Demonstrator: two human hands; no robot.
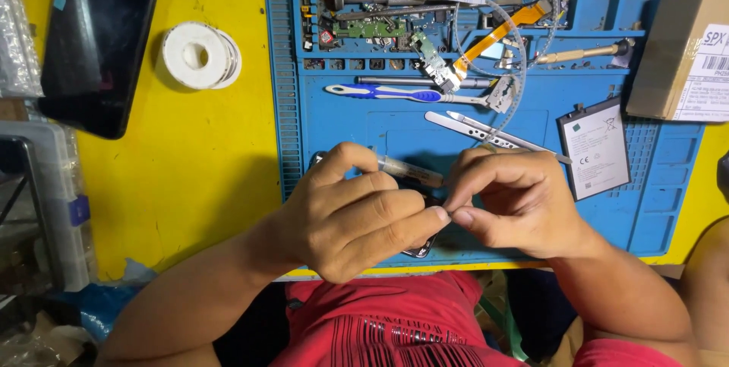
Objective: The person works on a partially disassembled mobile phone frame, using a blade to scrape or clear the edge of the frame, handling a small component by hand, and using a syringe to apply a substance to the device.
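My left hand (357, 211) and my right hand (516, 200) meet over the near part of a blue work mat (653, 207). The left hand grips a thin pen-like tube (414, 172) that lies across its fingers and points right. My right hand's thumb and forefinger pinch together at the left forefinger's tip, on something too small to make out. A dark phone (420, 246) lies under both hands, mostly hidden. Metal tweezers (486, 131) lie just beyond the right hand.
On the mat lie a blue-and-white toothbrush (395, 93), a phone battery (596, 150), a green circuit board (372, 29), an orange flex cable (501, 29) and a screwdriver (585, 52). A white tape roll (199, 55) and a black tablet (95, 40) sit on the yellow table; a cardboard box (680, 55) is at right.
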